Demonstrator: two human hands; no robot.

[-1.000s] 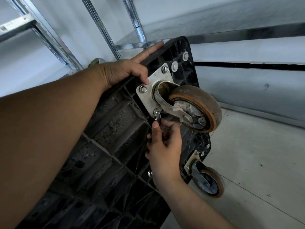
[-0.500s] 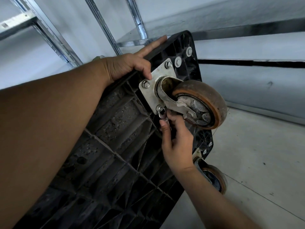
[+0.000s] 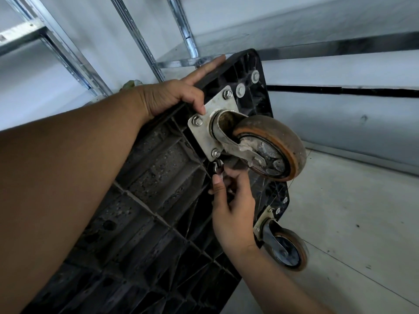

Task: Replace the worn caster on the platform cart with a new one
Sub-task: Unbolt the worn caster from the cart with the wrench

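The black platform cart point(image 3: 145, 200) stands tipped up with its ribbed underside facing me. The worn caster point(image 3: 269, 146), an orange-rimmed dirty wheel on a steel plate point(image 3: 213, 123), is bolted at the upper corner. My left hand point(image 3: 172, 98) grips the cart's top edge, with the thumb on the plate and the index finger stretched along the rim. My right hand point(image 3: 233, 205) pinches a small metal wrench point(image 3: 218, 169), whose head sits just under the plate's lower bolt point(image 3: 216, 152). The plate's fourth bolt is hidden behind the wheel.
A second caster point(image 3: 286, 248) hangs at the cart's lower corner above the pale concrete floor point(image 3: 353, 223). Metal shelf uprights point(image 3: 140, 41) and a shelf rail point(image 3: 317, 48) stand behind the cart against a grey wall.
My right hand swung right and up around the wrench at the lower bolt, then came back left and down a little. The left hand has kept its grip.
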